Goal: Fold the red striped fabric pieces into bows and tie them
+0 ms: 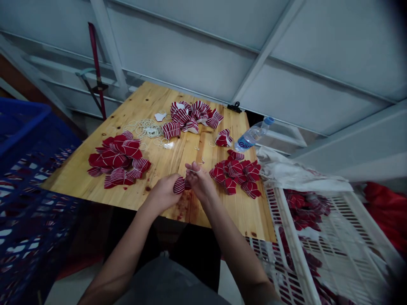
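My left hand (163, 192) holds a small red-and-white striped fabric piece (179, 185) at the table's near edge. My right hand (200, 182) is shut at the other side of this piece, pinching a thin white elastic cord (192, 170) that runs toward it. Folded striped red pieces lie in three piles on the pine table (178, 156): a left pile (117, 159), a back pile (187, 117), and a right pile (235, 173) close to my right hand. A tangled bundle of white elastic loops (148, 128) lies at the back left.
A small striped bundle (224, 137) lies alone near the table's right side. A plastic water bottle (252, 134) lies beyond the right edge, beside a crumpled white sheet (295, 171). A white slatted crate (321, 241) holding red pieces stands at right; a blue crate (32, 190) stands at left.
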Demonstrator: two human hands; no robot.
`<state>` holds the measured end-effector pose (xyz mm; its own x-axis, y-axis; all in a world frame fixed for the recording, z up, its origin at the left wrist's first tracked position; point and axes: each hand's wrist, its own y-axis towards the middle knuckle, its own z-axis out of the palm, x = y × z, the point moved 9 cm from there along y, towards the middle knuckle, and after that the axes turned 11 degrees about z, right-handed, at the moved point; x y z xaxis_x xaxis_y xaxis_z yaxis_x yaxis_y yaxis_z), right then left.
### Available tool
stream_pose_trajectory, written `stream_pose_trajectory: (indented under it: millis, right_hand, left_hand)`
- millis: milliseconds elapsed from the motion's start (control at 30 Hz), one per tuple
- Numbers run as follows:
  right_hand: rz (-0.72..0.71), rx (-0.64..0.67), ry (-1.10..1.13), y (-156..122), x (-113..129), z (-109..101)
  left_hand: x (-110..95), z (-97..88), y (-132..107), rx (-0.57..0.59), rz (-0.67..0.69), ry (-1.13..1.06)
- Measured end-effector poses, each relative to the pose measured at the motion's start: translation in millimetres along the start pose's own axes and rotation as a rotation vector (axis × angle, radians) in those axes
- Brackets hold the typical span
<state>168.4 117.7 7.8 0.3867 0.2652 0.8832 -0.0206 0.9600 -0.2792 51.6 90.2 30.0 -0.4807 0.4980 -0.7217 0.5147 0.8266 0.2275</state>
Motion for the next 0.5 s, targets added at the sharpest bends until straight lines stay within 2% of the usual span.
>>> stream_pose_trajectory:
  millis: [133,233,333,400,500]
  right_hand:
    - [0.067,0.023,0.062,-4,-9,1]
    - [0.073,0.116,0.105,-9,-7,6]
    - [0.037,0.226,-0.054,-18,-3,17]
    - [-0.013,0.274,-0.221,-24,2,26]
    - [-0.109,0.315,-0.374,-27,13,41]
  left_hand:
    - [7,2.9,-1,-0.020,-0.013,-0.060]
    - [9,7.5,-1,-0.060,0.007,-0.139]
    - [6,4.3,2,-0.107,0.088,-0.210]
    - [7,-0.9,6,-0.073,0.109,-0.239]
    - [19,-22.6,10,-0.011,0.011,-0.215]
